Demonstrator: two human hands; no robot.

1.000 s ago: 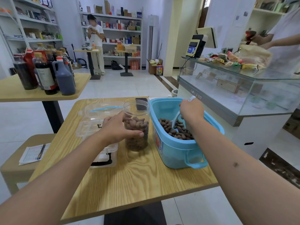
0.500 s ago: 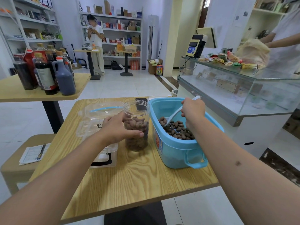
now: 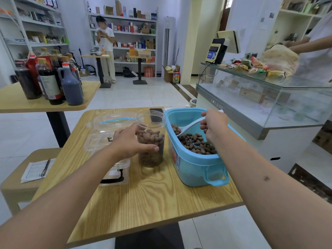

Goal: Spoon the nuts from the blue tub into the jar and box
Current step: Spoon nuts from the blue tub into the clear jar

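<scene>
A blue tub [image 3: 195, 168] with brown nuts [image 3: 197, 143] stands on the right of the wooden table [image 3: 152, 203]. My right hand [image 3: 212, 125] grips the handle of a white scoop [image 3: 188, 127] over the tub; the bowl is lifted above the nuts with a few nuts in it. Left of the tub stands a clear jar [image 3: 150, 141], partly filled with nuts, and my left hand [image 3: 131, 142] grips its side. A clear plastic box [image 3: 109, 133] with its lid open lies left of the jar, partly behind my hand.
A dark phone [image 3: 156, 115] lies behind the jar. A second table [image 3: 21, 105] at the left carries several dark bottles. A glass counter [image 3: 269, 97] runs along the right, with a person behind it. A stool [image 3: 23, 178] with a paper and pen stands at the lower left.
My right hand has raised the scoop out of the nut pile and swung its bowl left toward the jar. My left hand has stayed on the jar.
</scene>
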